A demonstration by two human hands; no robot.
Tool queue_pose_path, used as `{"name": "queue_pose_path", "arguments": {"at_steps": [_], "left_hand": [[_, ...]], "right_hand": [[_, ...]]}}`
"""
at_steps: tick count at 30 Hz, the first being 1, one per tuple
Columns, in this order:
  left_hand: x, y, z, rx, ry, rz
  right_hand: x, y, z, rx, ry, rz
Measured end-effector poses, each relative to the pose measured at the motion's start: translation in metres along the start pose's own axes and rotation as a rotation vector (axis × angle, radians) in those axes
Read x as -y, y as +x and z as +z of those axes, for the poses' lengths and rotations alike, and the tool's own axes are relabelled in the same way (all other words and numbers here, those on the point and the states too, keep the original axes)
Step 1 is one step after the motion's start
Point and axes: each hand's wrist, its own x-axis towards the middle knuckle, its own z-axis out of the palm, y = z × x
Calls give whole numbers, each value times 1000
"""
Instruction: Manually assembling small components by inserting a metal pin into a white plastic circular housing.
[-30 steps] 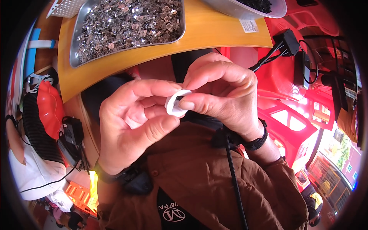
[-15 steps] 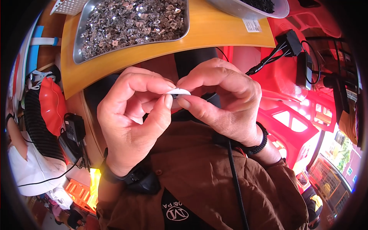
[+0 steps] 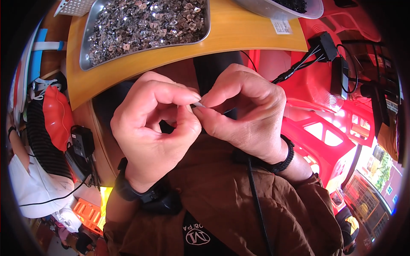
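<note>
Between my fingertips is a small, thin white piece [image 3: 199, 104], mostly covered, so its exact kind cannot be made out. My left hand [image 3: 153, 123] pinches it from the left with thumb and forefinger. From the right, my right hand [image 3: 245, 113] pinches it the same way, and the fingertips of both hands nearly meet. Both hands are in front of my body, just short of the table's near edge. Beyond them, a metal tray [image 3: 84, 57] holds a heap of small, shiny metal pieces [image 3: 147, 27], some with holes.
The tray stands on a yellow wooden table [image 3: 239, 32]. A clear bowl [image 3: 277, 12] of black bits and a white perforated basket [image 3: 74, 6] are at the far side. To the right are black cables [image 3: 290, 74] and red plastic furniture [image 3: 320, 132]. Another person's arm [image 3: 19, 149] shows at far left.
The white piece, seen broadside before, now shows only a narrow sliver. My left thumb has moved right and my fingertips have drawn closer together over it.
</note>
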Motion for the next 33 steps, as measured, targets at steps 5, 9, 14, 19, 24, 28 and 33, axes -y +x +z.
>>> {"name": "queue_pose_path", "arguments": {"at_steps": [5,9,14,19,24,28,33], "left_hand": [[-9,2,1,61,-264,-176],[-9,1,-5,105,-532,-390],[0,-1,-7,144,-381,-249],[0,-1,-8,129,-316,-297],[2,-2,-4,116,-356,-224],[1,-3,-7,151,-324,-188],[-6,2,-9,196,-39,-51]], "right_hand": [[0,4,-9,-1,423,191],[-10,1,-19,127,507,273],[-9,0,-14,109,564,272],[-4,3,-11,117,534,249],[-6,2,-8,90,531,261],[-3,1,-7,69,526,273],[0,3,-6,48,478,325]]}}
